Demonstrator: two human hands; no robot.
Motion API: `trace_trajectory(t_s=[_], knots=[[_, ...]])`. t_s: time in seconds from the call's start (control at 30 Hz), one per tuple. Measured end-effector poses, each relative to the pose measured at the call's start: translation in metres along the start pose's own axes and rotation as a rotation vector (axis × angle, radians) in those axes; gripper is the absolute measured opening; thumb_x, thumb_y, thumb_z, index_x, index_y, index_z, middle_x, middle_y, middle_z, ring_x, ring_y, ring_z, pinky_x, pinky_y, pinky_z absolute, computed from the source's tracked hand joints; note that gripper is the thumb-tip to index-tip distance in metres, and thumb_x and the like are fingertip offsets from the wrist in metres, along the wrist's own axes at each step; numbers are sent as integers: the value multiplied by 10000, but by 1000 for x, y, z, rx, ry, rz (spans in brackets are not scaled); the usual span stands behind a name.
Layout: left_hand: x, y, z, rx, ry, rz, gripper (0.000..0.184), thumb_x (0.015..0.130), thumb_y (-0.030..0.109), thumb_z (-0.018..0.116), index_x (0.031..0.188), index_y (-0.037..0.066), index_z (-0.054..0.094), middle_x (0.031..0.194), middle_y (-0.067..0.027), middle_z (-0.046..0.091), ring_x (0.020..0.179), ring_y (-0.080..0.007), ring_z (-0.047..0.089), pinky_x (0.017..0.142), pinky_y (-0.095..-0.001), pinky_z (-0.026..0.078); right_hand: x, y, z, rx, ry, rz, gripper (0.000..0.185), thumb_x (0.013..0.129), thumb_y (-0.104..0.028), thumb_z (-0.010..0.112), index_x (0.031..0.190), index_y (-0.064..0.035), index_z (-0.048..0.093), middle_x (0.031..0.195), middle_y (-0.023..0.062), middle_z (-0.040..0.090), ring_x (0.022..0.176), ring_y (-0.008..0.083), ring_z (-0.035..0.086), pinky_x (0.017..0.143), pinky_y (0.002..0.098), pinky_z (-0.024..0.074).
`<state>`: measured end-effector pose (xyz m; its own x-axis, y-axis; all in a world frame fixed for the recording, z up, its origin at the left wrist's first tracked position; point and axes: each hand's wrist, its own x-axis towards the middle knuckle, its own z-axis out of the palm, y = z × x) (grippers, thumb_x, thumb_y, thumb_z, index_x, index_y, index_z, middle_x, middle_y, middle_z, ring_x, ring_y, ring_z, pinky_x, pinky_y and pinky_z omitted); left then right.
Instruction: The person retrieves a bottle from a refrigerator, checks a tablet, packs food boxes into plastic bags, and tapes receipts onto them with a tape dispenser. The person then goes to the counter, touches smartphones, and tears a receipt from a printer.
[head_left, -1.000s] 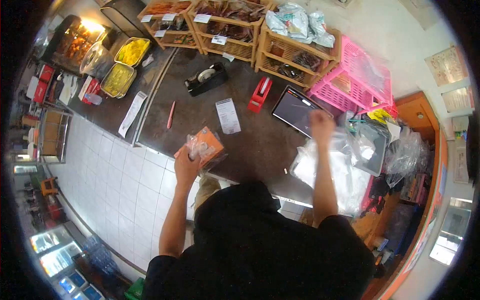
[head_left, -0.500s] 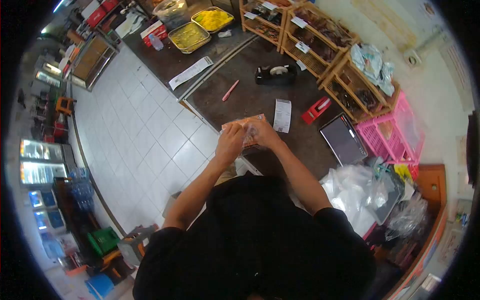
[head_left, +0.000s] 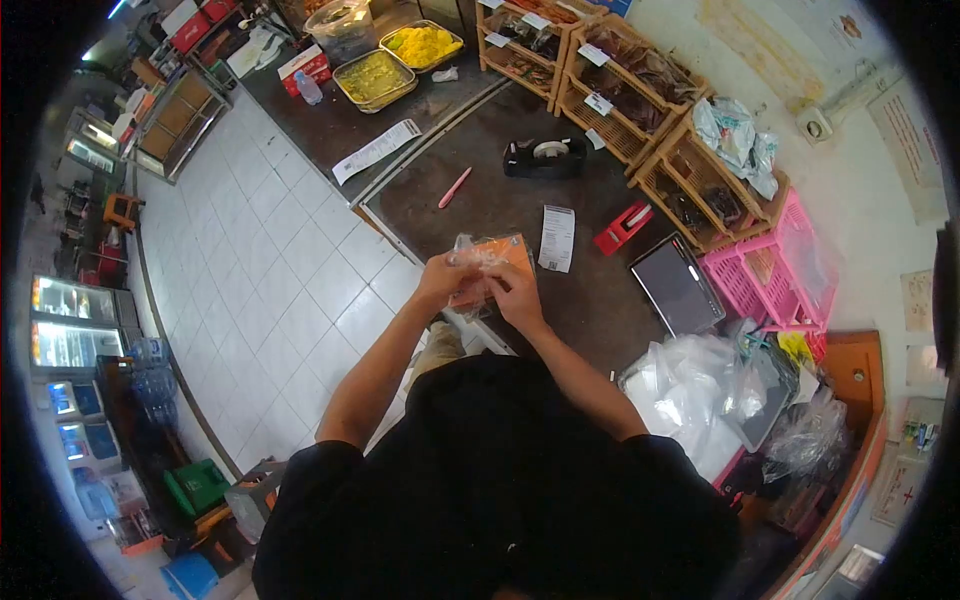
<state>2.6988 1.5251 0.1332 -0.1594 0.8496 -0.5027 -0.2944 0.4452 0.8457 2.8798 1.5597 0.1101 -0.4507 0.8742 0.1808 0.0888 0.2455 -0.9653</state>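
Both hands meet over an orange packet in clear plastic at the counter's near edge. My left hand is closed on the crumpled clear plastic at the packet's left side. My right hand has its fingers bent against the packet's front; its fingertips are pressed on the plastic. Just right of the packet lies a printed receipt. A pink pen lies beyond the hands, and a black tape dispenser stands farther back.
A red tape dispenser and a dark tablet are on the right, beside a pink basket and plastic bags. Wooden racks stand behind. Trays of yellow food and a long receipt are at the back left.
My right hand has come from near the tablet to the packet, joining my left hand. Since half a second ago, both hands have shifted slightly on the plastic. The view has turned left.
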Motion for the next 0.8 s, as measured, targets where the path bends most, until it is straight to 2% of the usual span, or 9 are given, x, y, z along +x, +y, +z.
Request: trace_trajectory(t_s=[0.03,0.13,0.23,0.37,0.47,0.57,0.67,0.77,0.8], knots=[[-2,0,2,-36,-11,16,168,907,77,696,1041,-24,693,889,-59,719,758,-135,679,645,-265,535,-2,2,4,125,42,157,108,905,-2,680,1006,6,642,967,75,706,826,175,707,723,288,559],[0,-10,1,-31,-4,78,173,913,92,697,1049,-14,694,903,-62,724,762,-140,676,655,-277,534,6,9,11,500,252,387,99,925,-13,684,1002,16,629,986,80,703,844,136,695,718,272,577],[1,-22,3,115,82,200,204,902,132,710,1050,-7,695,905,-74,731,777,-159,679,685,-315,535,11,13,7,738,241,475,137,929,-29,692,1029,19,612,992,105,704,825,149,698,734,257,587],[1,-32,9,301,234,334,265,866,181,733,1048,-6,689,905,-110,733,806,-186,680,736,-356,531,13,12,3,768,190,485,157,931,-32,693,1060,0,608,974,102,708,809,143,695,723,249,591],[-5,-39,14,262,278,354,243,921,94,679,1146,16,629,974,-71,712,829,-148,694,711,-289,572,10,10,4,809,176,463,128,934,-29,688,1040,2,624,949,102,711,803,143,697,715,248,594],[8,-60,11,229,365,391,239,918,104,697,1123,9,618,969,-69,704,822,-146,692,711,-288,573,9,18,7,733,140,470,120,934,-32,688,1037,9,641,925,98,712,795,140,696,713,245,594],[-4,-48,23,-30,337,278,234,925,114,705,1110,4,613,985,-81,699,817,-152,693,710,-289,579,8,13,8,674,122,509,121,935,-41,691,1034,18,653,904,93,712,777,136,694,704,244,589],[-4,-43,23,-73,281,247,217,938,121,701,1099,9,609,984,-87,694,814,-159,691,707,-296,587,8,10,6,607,111,515,115,932,-51,695,1015,24,668,881,84,711,752,130,687,678,246,580],[-8,-38,25,15,302,266,218,937,122,702,1100,9,608,981,-88,694,821,-162,691,710,-296,585,8,11,5,547,98,525,107,929,-55,697,999,23,676,871,80,710,746,128,684,668,249,575]])
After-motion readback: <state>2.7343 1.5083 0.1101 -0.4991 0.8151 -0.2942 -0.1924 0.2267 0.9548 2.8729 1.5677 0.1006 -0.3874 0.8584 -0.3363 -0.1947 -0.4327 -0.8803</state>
